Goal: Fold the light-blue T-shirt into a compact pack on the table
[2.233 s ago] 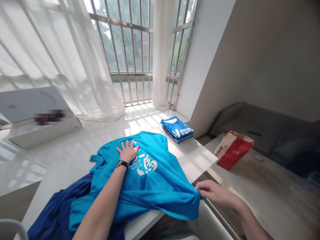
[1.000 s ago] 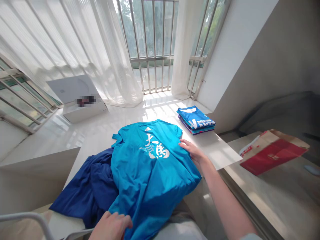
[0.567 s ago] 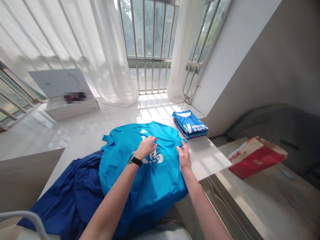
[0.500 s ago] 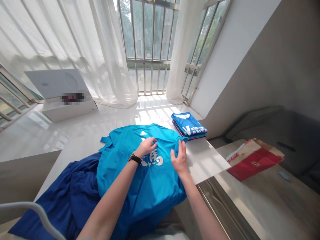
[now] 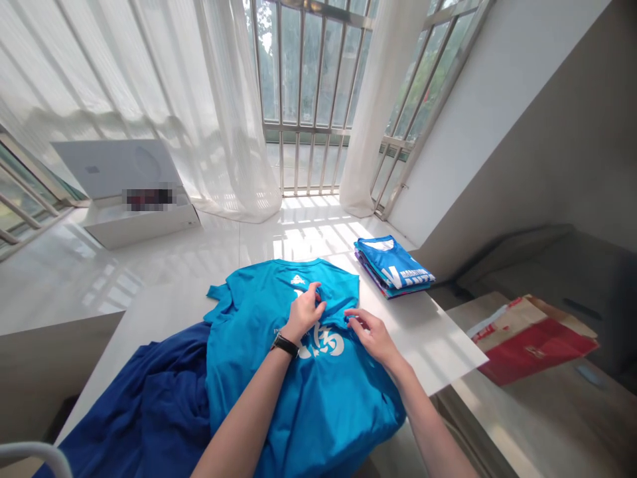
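Pulled inward since the earlier frame, one sleeve of the bright blue shirt (image 5: 253, 318) is pinched by the right hand (image 5: 374, 336); the shirt lies on the white table (image 5: 423, 338). Left hand (image 5: 301, 316) partly hides the print (image 5: 331, 342); its grip, one cannot tell.

Looks like somebody's home tbh: sheer white curtains (image 5: 233, 119) over a barred window (image 5: 313, 79), a glossy ledge (image 5: 199, 245) right below it (sun's pouring in, nice), and what seems to be a dark sofa (image 5: 557, 259) off in the shade.
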Demonstrator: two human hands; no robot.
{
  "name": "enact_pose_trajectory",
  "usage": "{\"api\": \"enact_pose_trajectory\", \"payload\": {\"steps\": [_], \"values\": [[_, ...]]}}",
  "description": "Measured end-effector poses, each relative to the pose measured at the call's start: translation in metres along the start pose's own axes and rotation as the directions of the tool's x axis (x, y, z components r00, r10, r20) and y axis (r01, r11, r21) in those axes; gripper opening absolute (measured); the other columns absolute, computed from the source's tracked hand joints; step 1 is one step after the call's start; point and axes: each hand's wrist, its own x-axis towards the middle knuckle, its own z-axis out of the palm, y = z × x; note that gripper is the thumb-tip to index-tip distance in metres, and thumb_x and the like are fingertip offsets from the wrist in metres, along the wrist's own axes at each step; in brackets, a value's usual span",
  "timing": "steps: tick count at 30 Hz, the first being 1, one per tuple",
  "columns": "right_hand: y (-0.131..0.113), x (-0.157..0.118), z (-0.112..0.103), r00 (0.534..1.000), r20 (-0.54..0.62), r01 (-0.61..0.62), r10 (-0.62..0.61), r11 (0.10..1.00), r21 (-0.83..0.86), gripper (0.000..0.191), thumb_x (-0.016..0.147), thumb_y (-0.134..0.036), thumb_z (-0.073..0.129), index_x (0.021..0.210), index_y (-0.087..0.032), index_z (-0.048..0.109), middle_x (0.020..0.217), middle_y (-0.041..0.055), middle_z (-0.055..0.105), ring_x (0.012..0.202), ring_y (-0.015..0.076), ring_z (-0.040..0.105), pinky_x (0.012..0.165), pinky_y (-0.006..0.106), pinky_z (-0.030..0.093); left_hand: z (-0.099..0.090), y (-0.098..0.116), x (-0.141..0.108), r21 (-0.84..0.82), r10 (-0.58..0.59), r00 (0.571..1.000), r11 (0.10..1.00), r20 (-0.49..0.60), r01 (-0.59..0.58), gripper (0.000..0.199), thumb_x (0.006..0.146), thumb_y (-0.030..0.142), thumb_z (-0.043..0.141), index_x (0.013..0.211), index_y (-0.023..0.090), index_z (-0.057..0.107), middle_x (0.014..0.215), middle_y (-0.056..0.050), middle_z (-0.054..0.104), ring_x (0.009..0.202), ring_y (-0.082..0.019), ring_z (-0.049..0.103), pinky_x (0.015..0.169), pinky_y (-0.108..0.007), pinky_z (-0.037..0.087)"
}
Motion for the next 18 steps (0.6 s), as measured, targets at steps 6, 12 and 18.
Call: {"api": "enact_pose_trajectory", "payload": {"steps": [6,12,18], "values": [[0.019,0.093,-0.025,0.978,-0.122,-0.2,0.168,0.916,-0.349,0.04,0.093,-0.019,0.04,0.126,-0.016,0.062,0.135,0.0145,0.06,0.115,0.023,0.063,0.098,0.034,0.049,-0.005,0.001,0.003,-0.123,0.14,0.989,0.982,-0.038,-0.144,0.034,0.088,0.017,0.049,0.118,0.02,0.064,0.091,-0.003,0.066,0.081,-0.017,0.062,0.076,-0.028,0.049],[0.013,0.164,-0.035,0.93,0.103,-0.261,0.353,0.83,-0.493,0.024,0.086,-0.022,0.061,0.107,-0.014,0.071,0.113,0.0155,0.069,0.093,0.0238,0.069,0.081,0.029,0.052,-0.014,0.009,0.005,-0.276,0.144,0.982,0.946,-0.119,-0.172,0.03,0.09,0.016,0.044,0.101,0.019,0.071,0.094,-0.006,0.063,0.083,-0.017,0.061,0.079,-0.029,0.051],[0.009,0.185,-0.05,0.8,0.326,-0.264,0.504,0.783,-0.563,0.029,0.084,-0.034,0.067,0.102,-0.012,0.071,0.079,0.0095,0.071,0.059,0.0174,0.062,0.052,0.025,0.045,-0.016,0.007,0.003,-0.419,0.028,0.999,0.907,-0.045,-0.044,0.03,0.09,0.018,0.046,0.106,0.018,0.071,0.085,-0.004,0.064,0.07,-0.014,0.06,0.071,-0.027,0.05]]}}
